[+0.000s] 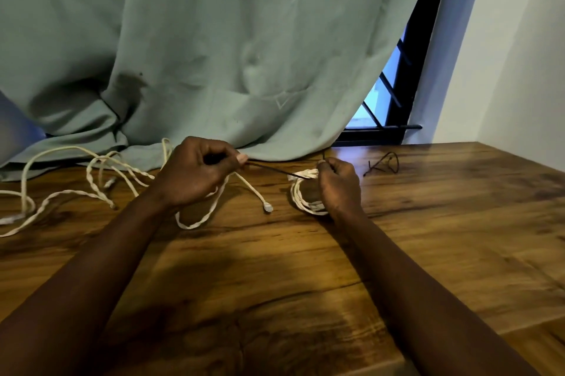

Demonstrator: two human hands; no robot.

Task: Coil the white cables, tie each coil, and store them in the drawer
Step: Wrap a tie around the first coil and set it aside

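Note:
A small coil of white cable (301,196) lies on the wooden table (428,238), right of centre. A thin black tie (269,168) runs from the coil's top out to the left. My left hand (200,172) pinches the tie's long end and holds it taut. My right hand (337,186) rests over the coil and pinches the tie's other end at the coil's top. Loose white cables (101,175) sprawl uncoiled over the table's left side, one connector end (267,208) lying between my hands. No drawer is in view.
A second black tie (383,163) lies bent on the table to the right of my right hand. A pale green curtain (214,54) hangs behind and drapes onto the table's back edge. A barred window (394,94) and a white wall stand at the right.

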